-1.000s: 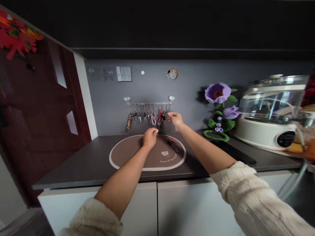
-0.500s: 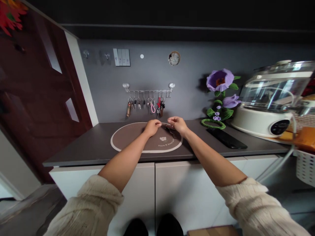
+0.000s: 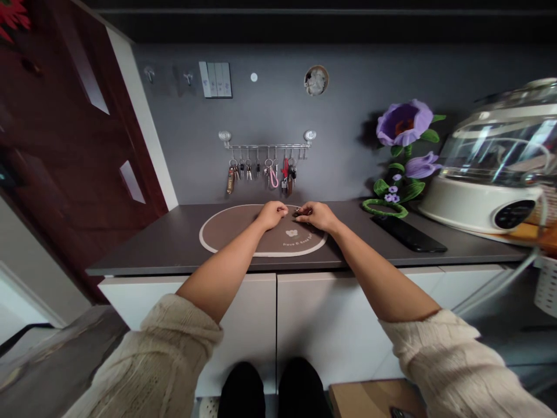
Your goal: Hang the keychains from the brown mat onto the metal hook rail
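My right hand [image 3: 317,216] is low over the right part of the oval brown mat [image 3: 230,232], its thumb and fingers closed on a bunch of keys [image 3: 299,212]. The fingers cover most of the bunch. Just left of it, my left hand [image 3: 272,215] is curled shut above the mat, with nothing visible in it. On the wall behind, a clear hook rail [image 3: 267,146] carries several key sets, among them one with a pink loop [image 3: 274,177] and one with a red tag [image 3: 285,167]. The hooks at the rail's right end hold nothing.
A black phone [image 3: 409,234] lies right of the mat, by purple fabric flowers [image 3: 404,123]. Farther right stands a white appliance with a clear top [image 3: 474,203]. A dark shelf overhangs the counter [image 3: 143,249]. A cardboard box [image 3: 369,397] is on the floor.
My right hand has come down from the right end of the rail to the keys on the mat and closed on them. My left hand stays closed beside it. The view has tilted down.
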### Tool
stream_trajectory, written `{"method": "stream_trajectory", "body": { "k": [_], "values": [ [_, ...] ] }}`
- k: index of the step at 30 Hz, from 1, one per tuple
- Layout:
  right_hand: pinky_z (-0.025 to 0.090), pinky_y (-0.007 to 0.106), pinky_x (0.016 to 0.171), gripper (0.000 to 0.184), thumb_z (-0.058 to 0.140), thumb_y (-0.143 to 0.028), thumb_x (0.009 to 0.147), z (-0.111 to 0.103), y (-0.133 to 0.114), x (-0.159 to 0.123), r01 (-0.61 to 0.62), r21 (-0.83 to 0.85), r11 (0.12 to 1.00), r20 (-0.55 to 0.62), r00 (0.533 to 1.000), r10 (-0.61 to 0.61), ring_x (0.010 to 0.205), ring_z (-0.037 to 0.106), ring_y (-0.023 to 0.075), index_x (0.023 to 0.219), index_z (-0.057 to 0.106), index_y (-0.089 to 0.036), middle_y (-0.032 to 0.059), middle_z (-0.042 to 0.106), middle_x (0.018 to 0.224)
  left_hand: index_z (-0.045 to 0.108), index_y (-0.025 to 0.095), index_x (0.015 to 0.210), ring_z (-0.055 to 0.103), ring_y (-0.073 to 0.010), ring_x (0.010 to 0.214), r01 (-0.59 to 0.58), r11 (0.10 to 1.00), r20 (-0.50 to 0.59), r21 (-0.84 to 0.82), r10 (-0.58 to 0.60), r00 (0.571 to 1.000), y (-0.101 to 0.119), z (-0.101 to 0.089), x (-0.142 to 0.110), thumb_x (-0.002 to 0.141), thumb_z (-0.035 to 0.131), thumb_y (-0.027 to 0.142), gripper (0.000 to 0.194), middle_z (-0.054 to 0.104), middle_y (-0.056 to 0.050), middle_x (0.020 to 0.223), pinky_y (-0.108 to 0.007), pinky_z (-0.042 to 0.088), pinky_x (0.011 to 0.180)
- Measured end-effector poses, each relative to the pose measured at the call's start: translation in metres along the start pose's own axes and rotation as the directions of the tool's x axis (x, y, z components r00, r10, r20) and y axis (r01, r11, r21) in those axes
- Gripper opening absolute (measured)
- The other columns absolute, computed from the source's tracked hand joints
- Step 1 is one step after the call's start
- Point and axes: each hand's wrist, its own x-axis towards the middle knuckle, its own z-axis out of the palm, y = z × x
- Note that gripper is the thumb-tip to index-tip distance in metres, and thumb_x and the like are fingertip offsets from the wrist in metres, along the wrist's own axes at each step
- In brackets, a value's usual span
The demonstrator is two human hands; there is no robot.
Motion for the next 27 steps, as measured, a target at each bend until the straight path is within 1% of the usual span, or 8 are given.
{"method": "stream_trajectory", "body": {
  "k": [5, 8, 12, 14, 16, 18, 22, 27],
  "values": [
    [0.036, 0.018, 0.053, 0.023, 0.073, -0.010, 0.041, 0.002, 0.007, 0.003, -0.005, 0.034, 0.999, -0.009, 1.000, 0.005, 0.051, 0.049, 0.0071, 0.059, 0.063, -0.019, -0.0063, 0.058, 0.051, 0.063, 0.011, 0.077, 0.053, -0.0111, 0.064, 0.024, 1.000, -0.001, -0.020, -0.024, 1.000, -0.002, 0.000, 0.001, 0.069, 0.052, 0.014, 0.014, 0.062, -0.003, 0.070, -0.025, 0.042, 0.067],
    [0.036, 0.018, 0.053, 0.021, 0.070, -0.005, 0.044, 0.001, 0.005, 0.003, -0.022, 0.048, 0.999, -0.020, 1.000, 0.023, 0.050, 0.049, 0.0069, 0.059, 0.063, -0.019, -0.0058, 0.057, 0.050, 0.063, 0.011, 0.076, 0.053, -0.0104, 0.063, 0.040, 0.998, -0.010, -0.038, -0.040, 0.999, -0.002, 0.000, 0.001, 0.069, 0.052, 0.012, 0.013, 0.062, -0.003, 0.070, -0.024, 0.042, 0.067],
    [0.037, 0.019, 0.050, 0.016, 0.066, -0.005, 0.051, 0.000, 0.003, 0.003, -0.051, 0.016, 0.999, -0.015, 0.999, 0.051, 0.045, 0.048, 0.0068, 0.061, 0.063, -0.017, -0.0047, 0.056, 0.048, 0.062, 0.010, 0.078, 0.052, -0.0093, 0.061, 0.060, 0.995, -0.034, -0.080, -0.063, 0.997, -0.002, -0.001, 0.001, 0.069, 0.052, 0.011, 0.013, 0.061, -0.003, 0.069, -0.023, 0.042, 0.064],
    [0.036, 0.019, 0.047, 0.014, 0.065, -0.007, 0.054, 0.001, 0.004, 0.004, -0.077, 0.061, 0.995, 0.003, 0.997, 0.077, 0.043, 0.047, 0.0067, 0.063, 0.062, -0.016, -0.0043, 0.056, 0.047, 0.062, 0.010, 0.078, 0.051, -0.0089, 0.061, 0.063, 0.993, -0.051, -0.102, -0.068, 0.996, -0.002, -0.002, 0.002, 0.069, 0.053, 0.011, 0.013, 0.061, -0.003, 0.070, -0.023, 0.042, 0.064],
    [0.037, 0.018, 0.046, 0.012, 0.064, -0.007, 0.057, 0.002, 0.006, 0.005, -0.105, 0.164, 0.981, 0.032, 0.994, 0.101, 0.042, 0.048, 0.0068, 0.066, 0.061, -0.015, -0.0037, 0.056, 0.048, 0.061, 0.010, 0.080, 0.051, -0.0086, 0.061, 0.069, 0.990, -0.062, -0.125, -0.077, 0.995, -0.002, -0.002, 0.002, 0.069, 0.053, 0.011, 0.013, 0.061, -0.003, 0.071, -0.023, 0.042, 0.065],
    [0.039, 0.018, 0.046, 0.012, 0.062, -0.006, 0.060, 0.003, 0.007, 0.006, -0.142, 0.298, 0.944, 0.060, 0.990, 0.129, 0.044, 0.049, 0.0068, 0.068, 0.059, -0.014, -0.0028, 0.057, 0.050, 0.061, 0.010, 0.082, 0.051, -0.0084, 0.062, 0.082, 0.986, -0.069, -0.148, -0.093, 0.993, -0.002, -0.001, 0.002, 0.068, 0.053, 0.010, 0.016, 0.061, -0.003, 0.072, -0.023, 0.042, 0.065],
    [0.045, 0.019, 0.053, 0.013, 0.058, 0.000, 0.063, 0.005, 0.000, 0.004, -0.232, 0.529, 0.816, 0.111, 0.973, 0.204, 0.049, 0.054, 0.0070, 0.068, 0.056, -0.012, -0.0008, 0.059, 0.055, 0.060, 0.010, 0.088, 0.050, -0.0073, 0.060, 0.117, 0.962, -0.064, -0.247, -0.136, 0.989, 0.002, -0.001, 0.001, 0.070, 0.053, 0.011, 0.020, 0.060, -0.003, 0.074, -0.023, 0.041, 0.063],
    [0.048, 0.017, 0.054, 0.013, 0.057, 0.001, 0.067, 0.002, -0.011, 0.000, -0.296, 0.651, 0.699, 0.159, 0.954, 0.255, 0.049, 0.055, 0.0062, 0.067, 0.055, -0.011, 0.0000, 0.059, 0.056, 0.057, 0.011, 0.092, 0.048, -0.0060, 0.056, 0.167, 0.900, 0.043, -0.402, -0.163, 0.986, 0.007, -0.003, -0.003, 0.073, 0.053, 0.019, 0.021, 0.058, -0.003, 0.072, -0.021, 0.039, 0.055]
  ]
}}
